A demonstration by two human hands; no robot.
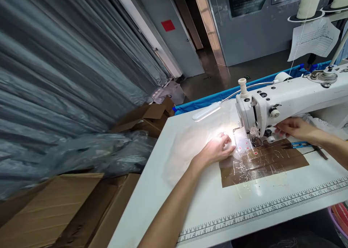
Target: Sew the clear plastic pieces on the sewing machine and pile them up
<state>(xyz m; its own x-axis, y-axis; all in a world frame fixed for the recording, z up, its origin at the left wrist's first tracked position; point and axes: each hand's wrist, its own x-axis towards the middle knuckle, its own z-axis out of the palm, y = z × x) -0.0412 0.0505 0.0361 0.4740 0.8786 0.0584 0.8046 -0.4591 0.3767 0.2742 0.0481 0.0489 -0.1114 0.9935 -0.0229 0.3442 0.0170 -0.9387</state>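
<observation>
A white sewing machine [296, 92] stands on a white table, its lamp lighting the needle area. Thin, sheer white fabric [182, 150] spreads over the table left of the needle. My left hand [219, 148] is closed on this fabric's edge, just left of the presser foot. Under the machine's arm, right of the needle, my right hand [295, 128] has its fingers curled together; what they hold is hidden. Whitish lacy material [323, 124] lies behind that hand. Blue thread snips [300, 145] rest below it, on a brown sheet [266, 164] strewn with thread ends.
A printed ruler [261, 211] runs along the table's front edge. Thread cones [310, 3] stand at upper right. Cardboard boxes [51, 208] and clear plastic wrapping sit left of the table, beside a grey curtain [67, 59]. Blue cloth [206, 97] borders the table's back edge.
</observation>
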